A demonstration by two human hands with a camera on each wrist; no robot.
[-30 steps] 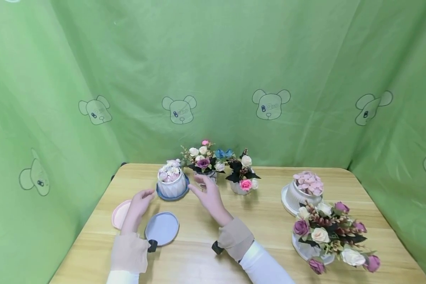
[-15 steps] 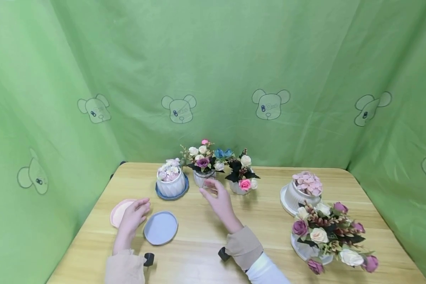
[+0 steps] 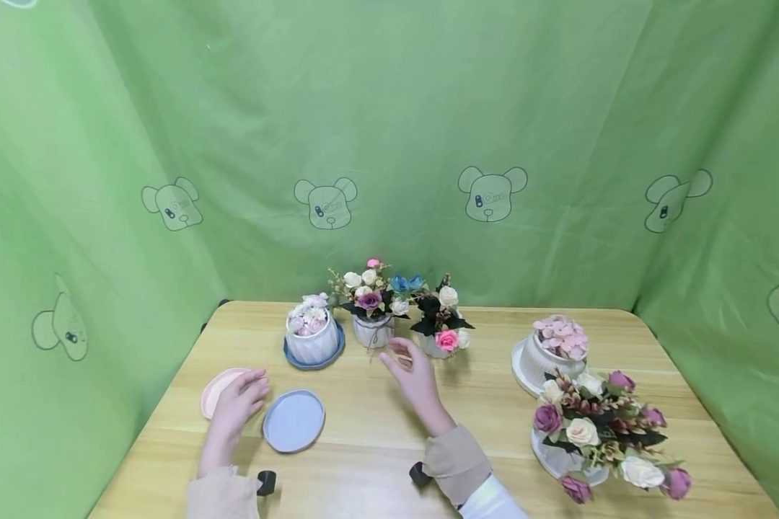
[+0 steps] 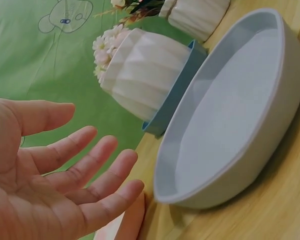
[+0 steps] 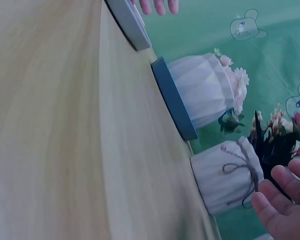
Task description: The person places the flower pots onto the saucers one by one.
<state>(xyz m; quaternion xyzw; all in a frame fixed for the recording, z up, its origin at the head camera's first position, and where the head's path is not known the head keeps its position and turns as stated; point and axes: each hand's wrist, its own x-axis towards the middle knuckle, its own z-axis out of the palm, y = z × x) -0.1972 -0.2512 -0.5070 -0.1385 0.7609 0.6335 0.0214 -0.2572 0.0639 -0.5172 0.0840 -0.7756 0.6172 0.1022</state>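
Note:
My left hand [image 3: 235, 404] hovers over the right part of a pink saucer [image 3: 213, 395], fingers relaxed and holding nothing. Just right of that hand lies a grey-blue saucer [image 3: 294, 422], seen large in the left wrist view. My right hand [image 3: 418, 382] holds nothing, its fingers loosely bent, in front of a white pot [image 3: 373, 331] tied with a twine bow and filled with artificial roses. To the left of this pot, a white faceted pot [image 3: 316, 344] with pale small flowers stands on a dark blue saucer [image 3: 310, 366].
Right of the twine-tied pot is another pot with white and pink roses [image 3: 444, 328]. At the right, a ribbed white pot [image 3: 545, 364] with pink blossoms stands on a white saucer. In front of it, a large rose arrangement [image 3: 600, 425] leans over the wooden table [image 3: 357, 476].
Both hands have drawn back from beside the faceted pot on the dark blue saucer. The left moved toward the pink saucer, the right moved right and nearer. The pots stayed put.

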